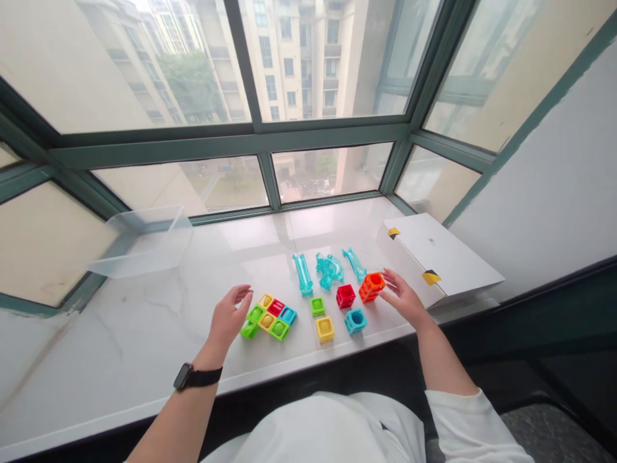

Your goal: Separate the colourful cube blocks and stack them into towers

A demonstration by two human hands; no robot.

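1. White shirt (pixel 313 434) fills the bottom of the frame, with the right sleeve (pixel 456 418) ending partway down the forearm.
2. Left hand (pixel 230 315) hovers just beside the block cluster (pixel 267 316), a black watch (pixel 186 377) on its wrist. Its fingers (pixel 243 294) are loosely spread and slightly curled, pinching nothing!
3. Right hand (pixel 403 297) is over on the other side, its fingers (pixel 393 281) spread, no pinch. Their tips are right at the orange block (pixel 371 286), but whether they touch it, I can't tell!
4. Between the hands, a loose lineup: green cube (pixel 317 306), red cube (pixel 346 296), blue cube (pixel 355 320) and yellow cube (pixel 324 328). The cluster packs green, yellow, red and blue pieces together.
5. Just behind them sit three clear teal track pieces: a straight tube (pixel 303 273), a curved piece (pixel 328 270) and a slanted tube (pixel 354 263).
6. All of it lies on a white marble sill (pixel 120 347).
7. To the left, a clear plastic bin (pixel 142 243); to the right, a white box (pixel 434 257) with black-and-yellow corners.
8. Beyond, a green window frame (pixel 270 154), and apartment buildings (pixel 308 58) outside.
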